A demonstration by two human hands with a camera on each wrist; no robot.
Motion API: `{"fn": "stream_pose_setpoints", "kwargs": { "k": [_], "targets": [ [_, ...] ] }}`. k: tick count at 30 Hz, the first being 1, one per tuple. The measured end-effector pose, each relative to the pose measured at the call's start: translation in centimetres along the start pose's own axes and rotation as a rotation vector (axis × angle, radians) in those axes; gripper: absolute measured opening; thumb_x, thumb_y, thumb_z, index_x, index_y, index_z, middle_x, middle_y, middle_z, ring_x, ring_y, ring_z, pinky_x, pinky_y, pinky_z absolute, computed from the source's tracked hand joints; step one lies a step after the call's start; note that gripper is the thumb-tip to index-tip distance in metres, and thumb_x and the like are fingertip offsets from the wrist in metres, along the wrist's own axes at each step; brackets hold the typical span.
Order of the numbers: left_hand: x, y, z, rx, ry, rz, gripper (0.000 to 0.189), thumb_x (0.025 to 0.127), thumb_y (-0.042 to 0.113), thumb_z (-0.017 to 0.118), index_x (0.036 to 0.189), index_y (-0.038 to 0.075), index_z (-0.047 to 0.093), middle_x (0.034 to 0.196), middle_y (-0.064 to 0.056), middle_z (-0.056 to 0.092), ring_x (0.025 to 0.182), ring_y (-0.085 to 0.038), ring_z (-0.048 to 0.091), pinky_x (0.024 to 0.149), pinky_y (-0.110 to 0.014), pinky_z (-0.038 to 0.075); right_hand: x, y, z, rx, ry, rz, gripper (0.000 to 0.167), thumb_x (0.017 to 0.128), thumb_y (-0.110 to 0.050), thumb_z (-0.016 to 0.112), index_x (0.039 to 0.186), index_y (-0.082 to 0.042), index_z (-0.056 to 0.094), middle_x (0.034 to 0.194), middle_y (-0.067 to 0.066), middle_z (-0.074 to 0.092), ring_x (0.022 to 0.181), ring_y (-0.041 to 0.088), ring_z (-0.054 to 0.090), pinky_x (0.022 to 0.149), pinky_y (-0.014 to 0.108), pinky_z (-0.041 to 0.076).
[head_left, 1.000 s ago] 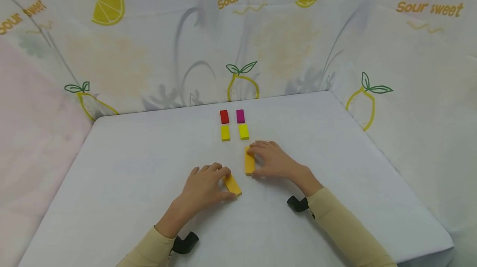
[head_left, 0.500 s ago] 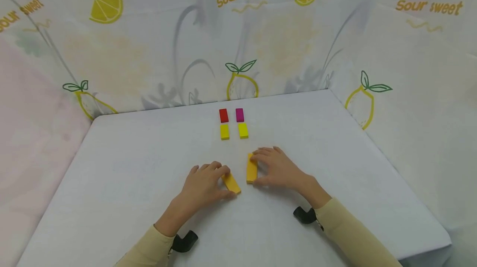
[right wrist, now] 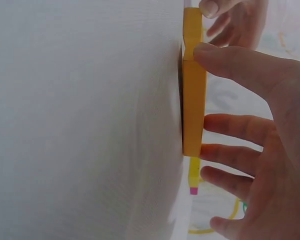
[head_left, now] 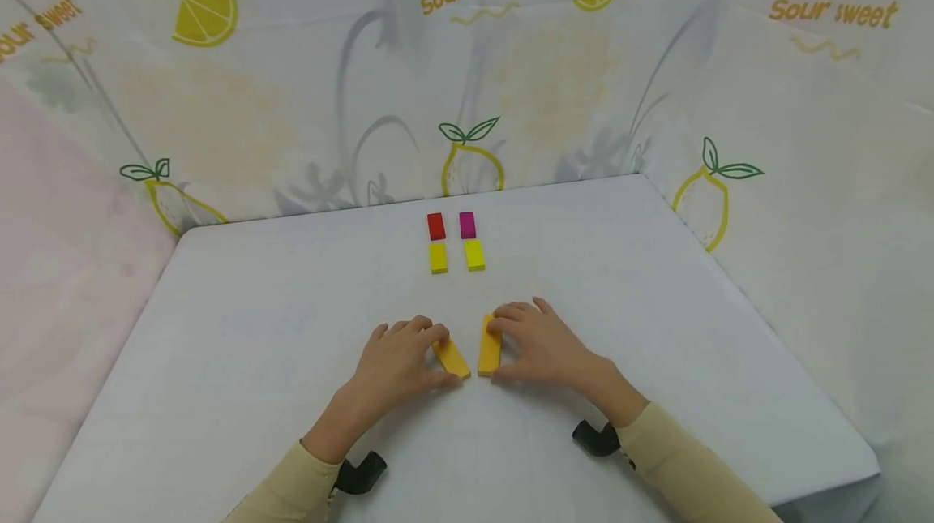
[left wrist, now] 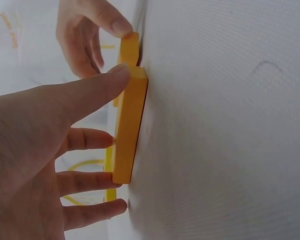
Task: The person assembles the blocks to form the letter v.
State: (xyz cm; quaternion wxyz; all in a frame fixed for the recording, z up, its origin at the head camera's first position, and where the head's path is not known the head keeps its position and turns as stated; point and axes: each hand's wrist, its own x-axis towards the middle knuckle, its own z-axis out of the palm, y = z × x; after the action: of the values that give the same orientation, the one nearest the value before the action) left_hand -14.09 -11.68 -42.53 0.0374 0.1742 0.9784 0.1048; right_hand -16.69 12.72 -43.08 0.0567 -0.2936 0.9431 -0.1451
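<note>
My left hand [head_left: 400,359] pinches an orange rectangular block [head_left: 454,361] lengthwise, thumb at its near end and fingers at the far end. The block lies slanted on the white tabletop. Just right of it, my right hand [head_left: 543,347] pinches a second orange block [head_left: 490,349] of like size by its two ends. The near ends of the two blocks are close together, with a narrow gap, and their far ends spread apart. Seen from the left wrist, the left thumb rests on the end of its block [left wrist: 131,125]; the right wrist view shows the same grip on the other block [right wrist: 194,110].
Farther back on the white table [head_left: 255,345] lie a red block [head_left: 436,226], a magenta block [head_left: 468,225] and two yellow blocks, left [head_left: 438,258] and right [head_left: 475,255], in two rows. A lemon-printed cloth [head_left: 292,101] hangs behind the table.
My right hand has drawn its orange block across the table towards me, and lately a little left, close to the other one. My left hand stays in place with its block.
</note>
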Motion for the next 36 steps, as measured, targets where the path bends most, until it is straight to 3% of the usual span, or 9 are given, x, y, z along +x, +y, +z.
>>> {"fn": "stream_pose_setpoints", "kwargs": {
  "k": [19,36],
  "targets": [
    [-0.2,-0.1,0.2,0.003,0.025,0.004,0.058,0.071,0.06,0.081,0.116,0.027,0.066,0.117,0.0,0.065,0.107,-0.027,0.062,0.1,-0.06,0.044,-0.4,-1.9,0.5,-0.038,0.054,0.047,0.054,0.076,-0.049,0.08,0.118,-0.02,0.064,0.131,0.006,0.06,0.128,0.027,0.052,0.114,0.065,0.028],
    [-0.5,0.0,0.2,0.009,0.05,0.011,0.059,0.072,0.062,0.08,0.117,0.027,0.065,0.119,-0.001,0.064,0.109,-0.028,0.063,0.102,-0.061,0.043,-0.6,-1.9,0.8,-0.036,0.079,0.047,0.052,0.076,-0.047,0.081,0.116,-0.018,0.065,0.129,0.006,0.059,0.127,0.027,0.052,0.113,0.066,0.029]
  ]
}}
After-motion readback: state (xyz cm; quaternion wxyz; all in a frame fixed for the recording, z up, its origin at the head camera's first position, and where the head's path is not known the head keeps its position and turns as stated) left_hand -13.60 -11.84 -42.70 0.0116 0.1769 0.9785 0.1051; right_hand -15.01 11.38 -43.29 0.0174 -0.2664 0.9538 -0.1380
